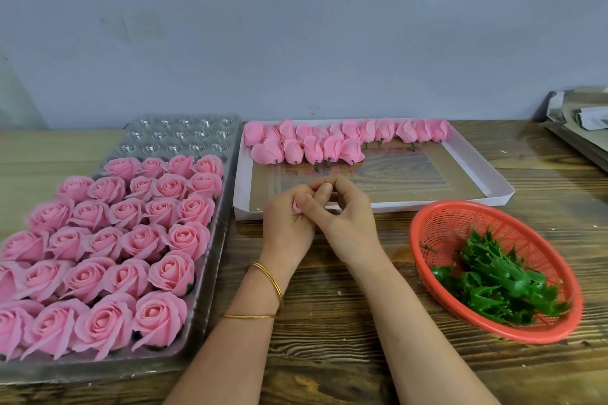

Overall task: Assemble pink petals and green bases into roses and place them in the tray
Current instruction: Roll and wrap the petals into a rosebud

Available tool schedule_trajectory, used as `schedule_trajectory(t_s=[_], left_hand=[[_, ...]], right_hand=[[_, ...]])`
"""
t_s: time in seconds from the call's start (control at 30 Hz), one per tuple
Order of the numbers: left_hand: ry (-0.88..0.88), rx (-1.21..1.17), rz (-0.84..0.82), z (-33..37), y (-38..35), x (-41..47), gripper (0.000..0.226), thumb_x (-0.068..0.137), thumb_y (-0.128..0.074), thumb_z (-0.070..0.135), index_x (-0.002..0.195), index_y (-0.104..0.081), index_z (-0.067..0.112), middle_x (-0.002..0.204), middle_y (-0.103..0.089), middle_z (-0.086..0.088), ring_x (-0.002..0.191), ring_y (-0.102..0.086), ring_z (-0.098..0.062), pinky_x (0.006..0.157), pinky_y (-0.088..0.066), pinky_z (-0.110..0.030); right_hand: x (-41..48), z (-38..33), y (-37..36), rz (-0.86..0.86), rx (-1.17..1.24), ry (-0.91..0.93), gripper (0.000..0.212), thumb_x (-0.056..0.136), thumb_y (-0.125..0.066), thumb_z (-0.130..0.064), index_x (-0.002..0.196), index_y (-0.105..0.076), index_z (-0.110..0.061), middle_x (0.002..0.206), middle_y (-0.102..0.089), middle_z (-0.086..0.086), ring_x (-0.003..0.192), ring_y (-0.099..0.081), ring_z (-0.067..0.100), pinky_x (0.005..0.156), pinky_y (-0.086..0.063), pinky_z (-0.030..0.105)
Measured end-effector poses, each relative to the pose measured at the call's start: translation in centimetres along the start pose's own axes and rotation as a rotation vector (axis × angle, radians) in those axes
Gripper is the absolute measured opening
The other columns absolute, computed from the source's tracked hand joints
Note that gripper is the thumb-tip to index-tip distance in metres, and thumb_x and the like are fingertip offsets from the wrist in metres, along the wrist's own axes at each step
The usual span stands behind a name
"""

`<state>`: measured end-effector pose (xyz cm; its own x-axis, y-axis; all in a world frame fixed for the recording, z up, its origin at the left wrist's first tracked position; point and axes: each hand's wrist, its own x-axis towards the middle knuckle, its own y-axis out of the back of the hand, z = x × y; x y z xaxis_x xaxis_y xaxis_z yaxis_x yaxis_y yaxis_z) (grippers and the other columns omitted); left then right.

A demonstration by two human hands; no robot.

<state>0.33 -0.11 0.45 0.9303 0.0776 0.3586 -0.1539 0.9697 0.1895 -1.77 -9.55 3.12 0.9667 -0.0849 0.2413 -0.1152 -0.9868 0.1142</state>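
Observation:
My left hand (286,220) grips a pink petal bud (297,207), of which only a sliver shows between the fingers. My right hand (339,210) meets it from the right, its curled fingertips pinching at the same bud. Both hands hover at the table's middle, just in front of the white box lid (473,174). That lid holds several loose pink petal buds (306,148) along its far side. A red basket (437,220) at the right holds several green bases (493,283). The clear plastic tray (210,260) at the left is filled with several finished pink roses (131,240).
The tray's far rows of empty cups (181,135) lie near the grey wall. A stack of grey cardboard (579,122) sits at the table's far right corner. Bare wooden tabletop (329,322) lies under my forearms.

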Motion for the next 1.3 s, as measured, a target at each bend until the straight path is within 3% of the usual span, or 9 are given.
schedule_trajectory(t_s=[0.2, 0.33, 0.47, 0.67, 0.8, 0.9, 1.0, 1.13, 1.3], left_hand=[[-0.010, 0.021, 0.018, 0.1, 0.0, 0.1, 0.028, 0.091, -0.063, 0.032, 0.082, -0.073, 0.007, 0.076, -0.072, 0.000, 0.078, -0.067, -0.012, 0.068, -0.052, -0.021], [-0.044, 0.036, 0.068, 0.1, 0.2, 0.3, 0.032, 0.096, -0.057, 0.023, 0.067, -0.065, 0.011, 0.062, -0.063, 0.002, 0.063, -0.057, -0.013, 0.058, -0.045, -0.027], [-0.087, 0.030, 0.124, 0.7, 0.3, 0.4, 0.038, 0.098, -0.053, 0.023, 0.061, -0.050, 0.035, 0.059, -0.056, 0.018, 0.061, -0.052, 0.003, 0.058, -0.037, -0.007], [0.002, -0.120, 0.173, 0.5, 0.1, 0.7, 0.032, 0.097, -0.054, 0.028, 0.066, -0.058, 0.023, 0.077, -0.057, -0.010, 0.076, -0.057, -0.015, 0.070, -0.045, -0.022], [0.010, -0.229, 0.129, 0.4, -0.2, 0.6, 0.042, 0.094, -0.054, 0.036, 0.077, -0.064, -0.002, 0.072, -0.062, -0.019, 0.069, -0.061, -0.024, 0.068, -0.053, -0.045], [0.051, -0.302, 0.111, 0.4, -0.3, 0.6, 0.044, 0.087, -0.061, 0.043, 0.068, -0.061, 0.004, 0.062, -0.060, -0.001, 0.066, -0.061, -0.012, 0.065, -0.054, -0.036], [0.088, -0.396, 0.090, 0.2, -0.3, 0.5, 0.038, 0.078, -0.069, 0.053, 0.072, -0.069, 0.016, 0.068, -0.065, -0.001, 0.069, -0.065, -0.009, 0.060, -0.053, -0.023], [0.088, -0.410, 0.062, 0.0, 0.0, 0.6, 0.034, 0.078, -0.071, 0.051, 0.059, -0.064, 0.024, 0.064, -0.065, 0.004, 0.071, -0.065, -0.007, 0.060, -0.052, -0.020], [0.107, -0.435, 0.061, 0.0, 0.1, 0.8, 0.034, 0.074, -0.071, 0.047, 0.050, -0.061, 0.025, 0.081, -0.070, -0.017, 0.081, -0.068, -0.017, 0.068, -0.055, -0.026]], right_hand=[[0.2, 0.3, 0.0, -0.002, 0.006, 0.007, 0.015, 0.080, -0.078, -0.012, 0.090, -0.067, -0.010, 0.086, -0.070, 0.003, 0.090, -0.066, 0.022, 0.084, -0.054, 0.043], [0.2, 0.3, 0.1, -0.013, 0.126, -0.021, 0.015, 0.091, -0.067, -0.019, 0.086, -0.065, -0.005, 0.079, -0.066, -0.001, 0.080, -0.060, 0.009, 0.074, -0.047, 0.023], [0.4, 0.4, 0.4, 0.016, 0.206, -0.084, 0.021, 0.091, -0.053, -0.011, 0.094, -0.065, 0.005, 0.093, -0.067, 0.020, 0.090, -0.061, 0.022, 0.086, -0.049, 0.041], [0.3, 0.6, 0.3, -0.115, 0.013, -0.003, 0.031, 0.071, -0.055, 0.022, 0.095, -0.064, 0.004, 0.084, -0.065, 0.006, 0.078, -0.060, 0.010, 0.073, -0.052, 0.023], [0.1, 1.0, 0.3, -0.189, 0.001, 0.046, 0.031, 0.073, -0.066, 0.018, 0.101, -0.063, 0.003, 0.088, -0.066, 0.007, 0.081, -0.061, 0.010, 0.076, -0.052, 0.023], [0.1, 1.1, 0.2, -0.171, -0.010, 0.057, 0.034, 0.076, -0.067, 0.015, 0.106, -0.063, -0.001, 0.091, -0.066, 0.004, 0.084, -0.062, 0.010, 0.075, -0.052, 0.022], [0.2, 1.2, 0.2, -0.182, -0.012, 0.070, 0.031, 0.079, -0.065, 0.014, 0.107, -0.064, 0.000, 0.094, -0.068, 0.009, 0.087, -0.063, 0.011, 0.077, -0.051, 0.022], [0.1, 0.9, 0.4, -0.245, -0.017, 0.096, 0.030, 0.083, -0.063, 0.012, 0.110, -0.064, -0.001, 0.100, -0.068, 0.006, 0.099, -0.064, 0.014, 0.089, -0.052, 0.026], [0.1, 0.8, 0.5, -0.305, -0.074, 0.094, 0.019, 0.090, -0.058, 0.006, 0.108, -0.063, 0.001, 0.105, -0.067, 0.012, 0.106, -0.062, 0.020, 0.098, -0.049, 0.038]])
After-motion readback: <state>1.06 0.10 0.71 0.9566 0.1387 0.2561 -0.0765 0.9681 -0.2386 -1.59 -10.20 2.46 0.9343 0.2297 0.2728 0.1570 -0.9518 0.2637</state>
